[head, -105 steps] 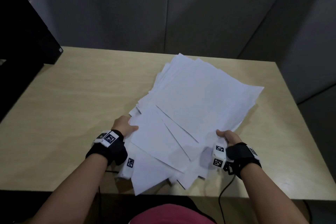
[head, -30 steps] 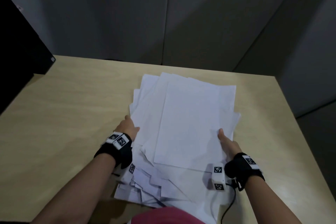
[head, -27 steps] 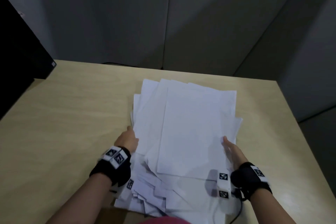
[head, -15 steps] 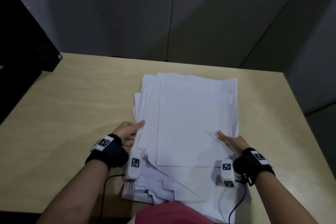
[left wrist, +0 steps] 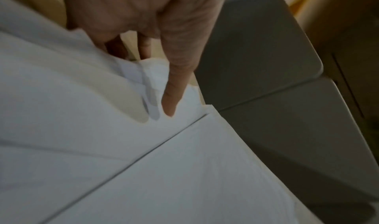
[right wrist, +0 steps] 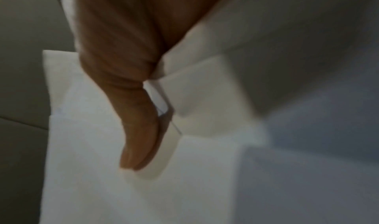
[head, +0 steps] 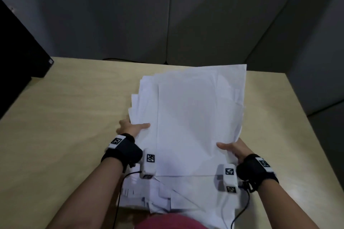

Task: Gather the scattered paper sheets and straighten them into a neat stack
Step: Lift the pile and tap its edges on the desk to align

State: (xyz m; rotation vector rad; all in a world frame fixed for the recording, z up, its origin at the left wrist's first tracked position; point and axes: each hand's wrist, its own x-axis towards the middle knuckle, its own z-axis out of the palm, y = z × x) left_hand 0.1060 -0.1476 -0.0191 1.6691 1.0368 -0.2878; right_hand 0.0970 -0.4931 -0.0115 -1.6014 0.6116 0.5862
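Observation:
A loose pile of white paper sheets [head: 195, 117] lies lengthwise in the middle of the wooden table [head: 65, 113]. Its edges are uneven, and ragged lower sheets stick out at the near end. The far end of the pile is tilted up off the table. My left hand [head: 133, 128] grips the pile's left edge, thumb on top of the paper sheets [left wrist: 184, 170] and the other fingers underneath. My right hand [head: 232, 149] grips the right edge with its thumb pressed on the top sheet [right wrist: 123, 195]; its other fingers are hidden under the paper.
A black box-like object [head: 18, 52] stands at the table's far left corner. Grey partition walls [head: 167, 15] close off the back. Thin black cables [head: 242, 208] trail from both wrists near the front edge. The table's right edge [head: 307, 126] is close to the pile.
The hands went from pushing the pile's sides together to gripping its edges with thumbs on top. The pile has turned straighter and its far end has risen.

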